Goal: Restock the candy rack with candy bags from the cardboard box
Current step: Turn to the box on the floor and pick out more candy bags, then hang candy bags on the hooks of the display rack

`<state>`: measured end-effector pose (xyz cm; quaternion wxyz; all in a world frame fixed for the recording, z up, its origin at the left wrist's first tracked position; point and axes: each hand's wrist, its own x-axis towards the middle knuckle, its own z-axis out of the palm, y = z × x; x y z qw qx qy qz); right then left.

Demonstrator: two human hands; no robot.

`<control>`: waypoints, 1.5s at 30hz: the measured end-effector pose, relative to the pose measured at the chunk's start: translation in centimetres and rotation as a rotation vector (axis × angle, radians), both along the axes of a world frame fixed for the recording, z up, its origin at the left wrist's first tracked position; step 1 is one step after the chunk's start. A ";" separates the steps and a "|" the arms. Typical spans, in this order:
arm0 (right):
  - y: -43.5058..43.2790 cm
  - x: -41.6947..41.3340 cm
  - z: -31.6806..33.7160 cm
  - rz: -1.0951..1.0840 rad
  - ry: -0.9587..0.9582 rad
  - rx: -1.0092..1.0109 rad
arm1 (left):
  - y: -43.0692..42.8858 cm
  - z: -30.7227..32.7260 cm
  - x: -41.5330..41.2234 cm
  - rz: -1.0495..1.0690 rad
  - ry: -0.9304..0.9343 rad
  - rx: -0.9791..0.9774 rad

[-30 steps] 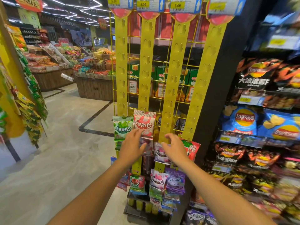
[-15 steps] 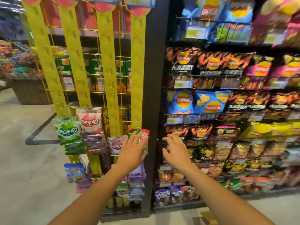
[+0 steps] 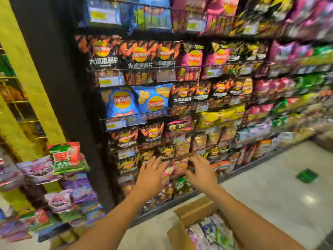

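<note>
The candy rack (image 3: pixel 27 73), made of yellow hanging strips, is at the far left, with candy bags (image 3: pixel 64 157) clipped on its lower part. The open cardboard box (image 3: pixel 191 213) sits on the floor at the bottom centre, and several candy bags (image 3: pixel 212 233) lie inside it. My left hand (image 3: pixel 153 175) is stretched forward with fingers spread and holds nothing. My right hand (image 3: pixel 200 170) is beside it, fingers loosely bent, also empty. Both hands hover in front of the chip shelves, above and behind the box. The picture is blurred.
Wire shelves packed with chip bags (image 3: pixel 153 101) fill the wall ahead and to the right. A black post (image 3: pixel 59 87) separates them from the candy rack. Pale floor (image 3: pixel 281 186) with a green marker (image 3: pixel 306 175) lies to the right.
My view has swung right, away from the candy rack to the chip shelves. The cardboard box has come into sight below. Both empty hands moved off the rack.
</note>
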<state>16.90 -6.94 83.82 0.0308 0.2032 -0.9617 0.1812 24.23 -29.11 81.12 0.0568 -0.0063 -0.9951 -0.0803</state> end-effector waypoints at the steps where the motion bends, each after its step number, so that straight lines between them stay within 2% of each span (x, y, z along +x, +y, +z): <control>1: 2.0 -0.2 -0.5 -0.021 -0.014 0.011 | 2.0 -0.3 -0.6 -0.013 -0.028 0.011; 7: 12.1 -0.7 -4.8 -0.145 -0.141 0.041 | 11.7 -4.0 -3.3 -0.114 -0.142 0.031; 14: 19.7 0.0 -10.3 -0.253 -0.308 -0.022 | 18.1 -8.3 -5.6 -0.245 -0.294 0.039; 20: 22.4 -1.8 -15.4 -0.337 -0.426 -0.008 | 20.3 -12.5 -9.6 -0.318 -0.402 0.037; 31: 24.8 -9.7 -25.1 -0.543 -0.700 -0.017 | 19.9 -22.2 -20.5 -0.424 -0.618 0.009; 35: 26.1 -11.8 -28.5 -0.608 -0.724 -0.030 | 20.9 -25.5 -22.8 -0.446 -0.654 0.008; 40: 27.2 -14.6 -32.7 -0.611 -0.793 -0.021 | 22.7 -31.6 -24.9 -0.461 -0.742 0.022; 45: 29.4 -17.3 -40.3 -0.560 -0.870 -0.009 | 24.7 -39.7 -25.9 -0.420 -0.793 0.031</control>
